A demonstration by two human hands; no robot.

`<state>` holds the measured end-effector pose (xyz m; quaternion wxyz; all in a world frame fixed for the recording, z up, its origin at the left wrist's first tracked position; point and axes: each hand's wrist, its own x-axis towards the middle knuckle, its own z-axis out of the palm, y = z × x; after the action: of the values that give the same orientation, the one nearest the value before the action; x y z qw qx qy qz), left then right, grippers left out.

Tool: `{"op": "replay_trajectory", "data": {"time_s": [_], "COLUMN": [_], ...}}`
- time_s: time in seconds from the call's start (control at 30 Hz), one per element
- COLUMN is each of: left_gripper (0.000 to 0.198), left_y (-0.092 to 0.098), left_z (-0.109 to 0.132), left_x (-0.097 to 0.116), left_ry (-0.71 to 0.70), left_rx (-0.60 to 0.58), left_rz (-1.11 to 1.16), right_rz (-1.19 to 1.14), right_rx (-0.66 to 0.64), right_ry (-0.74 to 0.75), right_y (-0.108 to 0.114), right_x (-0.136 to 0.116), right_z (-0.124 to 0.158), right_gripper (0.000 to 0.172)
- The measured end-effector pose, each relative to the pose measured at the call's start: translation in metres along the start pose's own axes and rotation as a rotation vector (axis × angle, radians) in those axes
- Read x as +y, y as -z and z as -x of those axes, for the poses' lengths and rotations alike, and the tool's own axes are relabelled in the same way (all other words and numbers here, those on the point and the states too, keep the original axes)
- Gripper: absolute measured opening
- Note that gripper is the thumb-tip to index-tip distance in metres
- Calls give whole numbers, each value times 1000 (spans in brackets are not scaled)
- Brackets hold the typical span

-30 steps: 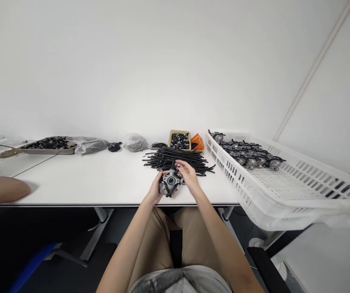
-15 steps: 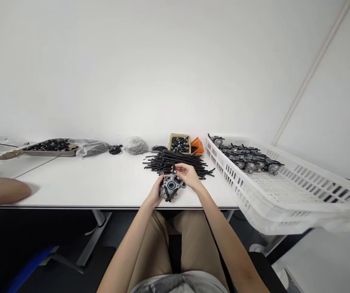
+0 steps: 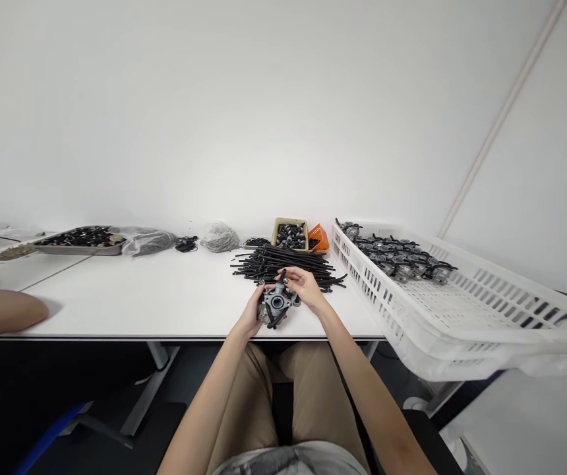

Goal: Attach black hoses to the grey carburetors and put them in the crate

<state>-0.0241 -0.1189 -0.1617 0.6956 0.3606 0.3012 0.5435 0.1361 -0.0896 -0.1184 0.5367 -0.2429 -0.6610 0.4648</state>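
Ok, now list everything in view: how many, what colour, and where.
carburetor: one, grey with black stubs, held between the hands
black rubber hoses: many, black, loose pile behind the hands
white slotted crate: one, white, right side of table
carburetors: many, grey and black, far end of crate
tan tray: one, tan, behind hoses, full of black fittings
orange basket: one, orange, beside tan tray
steel tray: one, silver, far left, holding black parts
plastic bags: two, grey contents, back of table
black coils: two, black, back of table
white table: one, white, under all this
co-worker's forearm: one, bare, left edge, on table
left hand: one, gripping carburetor's left side
right hand: one, fingers on top of carburetor
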Motion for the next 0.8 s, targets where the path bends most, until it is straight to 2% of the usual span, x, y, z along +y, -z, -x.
{"op": "replay_trajectory", "data": {"time_s": [0.07,0.17,0.23,0.3,0.4,0.5,0.57,0.63,0.7,0.8], "left_gripper": [46,44,48,54,64,68,68,66,63,60], "left_y": [1,4,6,8,10,10,10,10,11,13], "left_z": [-3,-9,-11,-12,-11,-10,-10,-10,-12,-13], "left_x": [-1,-3,-4,-6,-8,-8,-7,-7,-7,-8], "left_ry": [-62,-211,-282,-328,-344,-294,-282,-264,-235,-227], "left_rx": [34,149,209,200,122,56,20,-9,-26,-37], "left_rz": [-7,-28,-55,-113,-208,-236,-264,-278,-283,-350], "right_rz": [27,121,179,232,314,366,373,372,392,614], "right_rx": [37,145,138,119,161,226,267,320,372,414], "right_ry": [3,-71,-117,-88,-86,-55,-20,7,44,107], "right_y": [-1,-12,-23,-33,-37,-27,-16,-2,15,44], "right_x": [2,13,24,34,42,36,20,-7,-46,-115], "right_z": [8,23,31,35,35,33,37,47,65,102], "right_gripper": [53,72,85,90,82,66,57,55,56,59]}}
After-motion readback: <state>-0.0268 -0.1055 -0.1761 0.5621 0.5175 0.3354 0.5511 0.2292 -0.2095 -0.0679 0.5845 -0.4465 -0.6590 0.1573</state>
